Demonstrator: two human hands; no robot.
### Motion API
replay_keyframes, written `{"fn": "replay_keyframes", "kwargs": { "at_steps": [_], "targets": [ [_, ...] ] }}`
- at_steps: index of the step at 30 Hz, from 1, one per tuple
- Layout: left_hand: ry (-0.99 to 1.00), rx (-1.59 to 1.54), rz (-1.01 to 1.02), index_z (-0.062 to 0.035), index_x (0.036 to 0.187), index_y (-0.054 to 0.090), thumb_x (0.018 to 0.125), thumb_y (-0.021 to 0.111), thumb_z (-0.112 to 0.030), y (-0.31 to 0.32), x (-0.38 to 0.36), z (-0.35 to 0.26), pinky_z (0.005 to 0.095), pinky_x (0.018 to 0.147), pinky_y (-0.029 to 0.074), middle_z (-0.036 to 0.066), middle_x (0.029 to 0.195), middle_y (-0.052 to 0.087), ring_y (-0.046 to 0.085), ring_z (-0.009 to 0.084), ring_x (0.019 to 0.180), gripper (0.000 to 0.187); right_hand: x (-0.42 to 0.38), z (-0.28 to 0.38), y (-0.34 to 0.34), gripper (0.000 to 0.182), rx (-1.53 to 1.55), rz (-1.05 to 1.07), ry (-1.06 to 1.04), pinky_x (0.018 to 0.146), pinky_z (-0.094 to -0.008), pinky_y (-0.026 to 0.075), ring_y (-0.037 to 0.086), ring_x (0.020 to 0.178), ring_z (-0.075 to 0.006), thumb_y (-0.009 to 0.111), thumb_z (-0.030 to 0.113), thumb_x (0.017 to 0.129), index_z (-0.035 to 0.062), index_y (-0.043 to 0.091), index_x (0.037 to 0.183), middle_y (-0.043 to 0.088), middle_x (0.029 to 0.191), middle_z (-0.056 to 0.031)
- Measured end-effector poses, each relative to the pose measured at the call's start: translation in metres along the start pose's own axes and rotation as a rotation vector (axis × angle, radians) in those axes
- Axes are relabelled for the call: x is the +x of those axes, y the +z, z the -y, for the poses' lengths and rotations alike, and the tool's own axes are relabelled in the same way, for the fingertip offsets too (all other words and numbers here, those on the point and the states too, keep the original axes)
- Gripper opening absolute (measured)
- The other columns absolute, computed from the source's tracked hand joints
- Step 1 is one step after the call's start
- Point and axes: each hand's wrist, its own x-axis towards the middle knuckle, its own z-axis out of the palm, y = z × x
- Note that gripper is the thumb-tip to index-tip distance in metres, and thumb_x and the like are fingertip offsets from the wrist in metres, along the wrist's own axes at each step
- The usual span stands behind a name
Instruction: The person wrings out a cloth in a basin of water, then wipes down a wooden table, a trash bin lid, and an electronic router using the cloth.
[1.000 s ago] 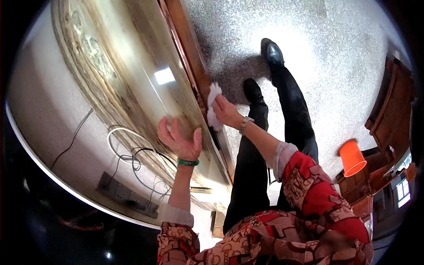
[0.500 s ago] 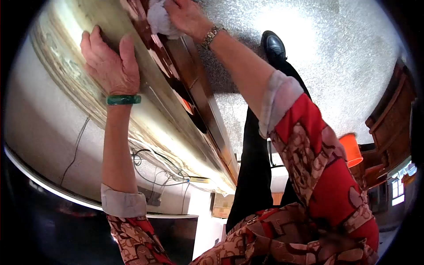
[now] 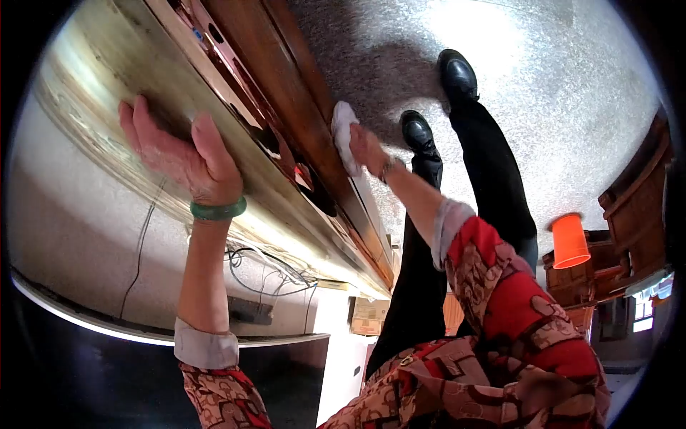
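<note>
My right hand [image 3: 367, 149] is closed on a crumpled white cloth [image 3: 344, 132], holding it against the lower edge of a dark brown wooden cabinet front [image 3: 279, 68]. My left hand [image 3: 179, 154], a green bangle [image 3: 219, 209] at its wrist, is open with fingers apart over the glossy marbled cabinet top [image 3: 107, 61]. Its palm side looks to be near or on the surface; contact is hard to make out. Between the top and the wooden front runs a strip of reflective panels [image 3: 246, 100].
Cables [image 3: 275, 275] hang against the wall beyond the top, above a large dark screen [image 3: 279, 372]. On the speckled floor [image 3: 557, 93] stand my black shoes [image 3: 457, 75]. An orange bucket [image 3: 570, 241] is by wooden furniture [image 3: 636, 193] at the right.
My right hand has brought the cloth from the cabinet's upper edge down to the lower part of its front. A second shoe has come into view. My left hand sits slightly lower in view.
</note>
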Motion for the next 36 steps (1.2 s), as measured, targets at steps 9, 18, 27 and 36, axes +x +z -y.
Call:
{"fn": "replay_keyframes", "kwargs": {
  "at_steps": [9, 18, 27, 36],
  "targets": [
    [-0.042, -0.172, -0.043, 0.0061, 0.132, 0.032, 0.089, 0.048, -0.037, 0.006, -0.002, 0.004, 0.0453, 0.101, 0.029, 0.032, 0.135, 0.028, 0.032, 0.0410, 0.124, 0.063, 0.138, 0.164, -0.139, 0.051, 1.238, -0.018, -0.001, 0.087, -0.0355, 0.041, 0.052, 0.104, -0.0280, 0.039, 0.039, 0.095, 0.0027, 0.042, 0.131, 0.053, 0.121, -0.0144],
    [-0.026, 0.098, -0.027, -0.0018, 0.133, 0.035, 0.087, 0.041, -0.048, -0.001, 0.001, 0.001, 0.0516, 0.100, 0.024, 0.023, 0.138, 0.032, 0.032, 0.0392, 0.126, 0.066, 0.084, 0.237, -0.187, 0.044, 0.671, -0.248, -0.421, 0.086, -0.0346, 0.044, 0.054, 0.102, -0.0224, 0.054, 0.026, 0.089, 0.0013, 0.048, 0.124, 0.055, 0.119, -0.0150],
    [-0.130, 0.135, -0.015, -0.0044, 0.136, 0.034, 0.087, 0.042, -0.050, -0.004, 0.000, -0.007, 0.0538, 0.102, 0.019, 0.019, 0.144, 0.028, 0.026, 0.0379, 0.132, 0.067, -0.021, 0.222, -0.137, 0.030, 0.164, -0.282, -0.628, 0.086, -0.0464, 0.043, 0.049, 0.102, -0.0425, 0.053, 0.003, 0.077, 0.0035, 0.052, 0.107, 0.051, 0.110, -0.0237],
    [-0.126, 0.109, -0.022, -0.0041, 0.134, 0.035, 0.086, 0.045, -0.049, -0.003, -0.002, -0.004, 0.0547, 0.099, 0.021, 0.020, 0.141, 0.030, 0.028, 0.0385, 0.129, 0.067, 0.148, 0.303, -0.208, 0.040, -0.003, -0.711, -0.801, 0.085, -0.0342, 0.046, 0.057, 0.093, -0.0264, 0.046, 0.011, 0.089, 0.0027, 0.044, 0.128, 0.060, 0.110, -0.0170]
  ]
}}
